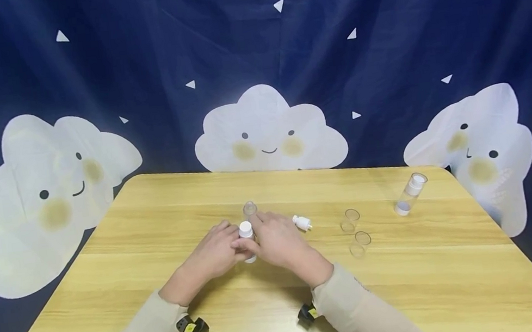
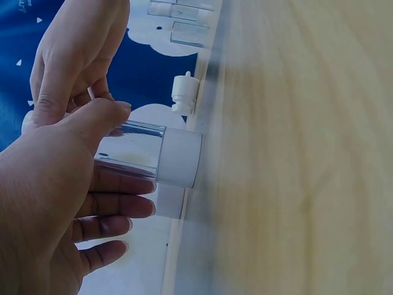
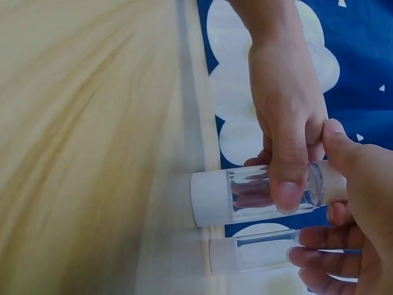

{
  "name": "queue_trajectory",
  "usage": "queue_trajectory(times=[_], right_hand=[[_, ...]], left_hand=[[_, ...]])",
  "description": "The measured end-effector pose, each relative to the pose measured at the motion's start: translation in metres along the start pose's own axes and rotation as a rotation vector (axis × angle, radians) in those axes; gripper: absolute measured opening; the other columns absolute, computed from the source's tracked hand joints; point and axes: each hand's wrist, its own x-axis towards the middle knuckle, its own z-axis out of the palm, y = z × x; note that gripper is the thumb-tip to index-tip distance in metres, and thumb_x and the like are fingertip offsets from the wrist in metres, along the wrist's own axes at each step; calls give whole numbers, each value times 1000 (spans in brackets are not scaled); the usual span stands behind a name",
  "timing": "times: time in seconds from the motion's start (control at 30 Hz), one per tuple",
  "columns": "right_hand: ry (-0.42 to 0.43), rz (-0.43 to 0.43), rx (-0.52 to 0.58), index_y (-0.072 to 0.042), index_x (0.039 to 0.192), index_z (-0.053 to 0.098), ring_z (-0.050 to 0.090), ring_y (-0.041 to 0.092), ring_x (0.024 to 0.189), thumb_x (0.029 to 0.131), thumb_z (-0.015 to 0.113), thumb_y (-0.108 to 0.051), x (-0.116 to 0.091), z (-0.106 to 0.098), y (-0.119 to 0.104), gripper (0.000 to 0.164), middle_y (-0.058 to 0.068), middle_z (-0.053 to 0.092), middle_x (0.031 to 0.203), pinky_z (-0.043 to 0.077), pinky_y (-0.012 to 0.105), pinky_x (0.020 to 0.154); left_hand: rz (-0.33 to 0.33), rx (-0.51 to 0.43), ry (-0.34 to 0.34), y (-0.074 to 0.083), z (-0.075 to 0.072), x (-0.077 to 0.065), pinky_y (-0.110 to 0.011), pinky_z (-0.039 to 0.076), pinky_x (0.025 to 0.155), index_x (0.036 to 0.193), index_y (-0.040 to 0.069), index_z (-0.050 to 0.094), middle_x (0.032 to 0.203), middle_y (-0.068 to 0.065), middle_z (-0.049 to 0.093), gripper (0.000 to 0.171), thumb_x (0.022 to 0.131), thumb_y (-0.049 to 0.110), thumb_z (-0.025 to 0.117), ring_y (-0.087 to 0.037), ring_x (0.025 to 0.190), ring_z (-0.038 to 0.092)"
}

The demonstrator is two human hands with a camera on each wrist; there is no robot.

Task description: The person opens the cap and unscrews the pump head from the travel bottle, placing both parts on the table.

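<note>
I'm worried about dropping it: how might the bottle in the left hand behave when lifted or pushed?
The bottle is probably stiff, showing no visible dent under the left hand. It may be slippery, since its clear surface looks smooth and glossy. Pushed near the top, it could tip, being much taller than wide.

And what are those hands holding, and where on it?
A bottle: the left hand grips its clear body, the right hand its white top.
</note>
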Motion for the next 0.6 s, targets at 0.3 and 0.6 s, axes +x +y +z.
queue_trajectory(times=[0.3, 0.6], right_hand=[[-86, -16, 40, 2, 148, 34, 66, 22, 94, 95, 43, -64, 2, -5, 4, 85, 9, 66, 118, 54, 37, 79], [-133, -79, 87, 2, 150, 31, 62, 18, 86, 96, 44, -61, 4, -9, 13, 83, 7, 67, 103, 53, 35, 74]], left_hand=[[-27, -26, -20, 0, 0, 2, -37, 47, 82, 101, 13, 68, 95, 2, 65, 36, 90, 47, 65, -19, 89, 51], [-70, -23, -51, 1, -2, 3, -38, 46, 87, 102, 12, 67, 97, 1, 65, 40, 91, 50, 63, -20, 94, 52]])
